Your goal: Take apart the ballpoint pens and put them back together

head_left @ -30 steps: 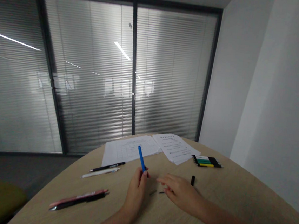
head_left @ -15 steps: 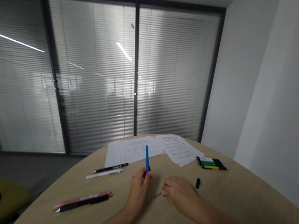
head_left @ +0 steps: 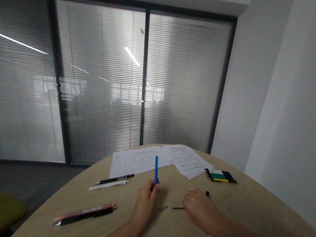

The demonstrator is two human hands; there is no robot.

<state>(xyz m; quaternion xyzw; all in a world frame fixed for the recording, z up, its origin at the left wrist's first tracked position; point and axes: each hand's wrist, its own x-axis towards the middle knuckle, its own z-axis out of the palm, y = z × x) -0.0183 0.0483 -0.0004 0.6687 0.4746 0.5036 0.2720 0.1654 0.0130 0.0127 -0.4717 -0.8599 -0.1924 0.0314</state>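
Note:
My left hand (head_left: pixel 145 199) is closed around the lower end of a blue pen (head_left: pixel 156 168), which points up above the table. My right hand (head_left: pixel 201 209) is closed on a thin dark pen refill (head_left: pixel 178 209), whose end sticks out to the left of the fingers. A small dark streak (head_left: pixel 164 208) lies between the hands; I cannot tell whether it is an object or a shadow. Just behind my right hand a black pen cap (head_left: pixel 207 194) is partly hidden by it.
On the round wooden table (head_left: pixel 125 227), a pink pen (head_left: pixel 84 213) and a black pen (head_left: pixel 87 216) lie left, with a black pen (head_left: pixel 115 179) and white pen (head_left: pixel 108 185) farther back. Printed papers (head_left: pixel 140 159) and several pens (head_left: pixel 221 175) sit beyond. A chair (head_left: pixel 0 211) stands left.
My right hand has shifted right, away from my left hand, so more of the refill shows and the cap is partly covered. My left hand still holds the blue pen upright.

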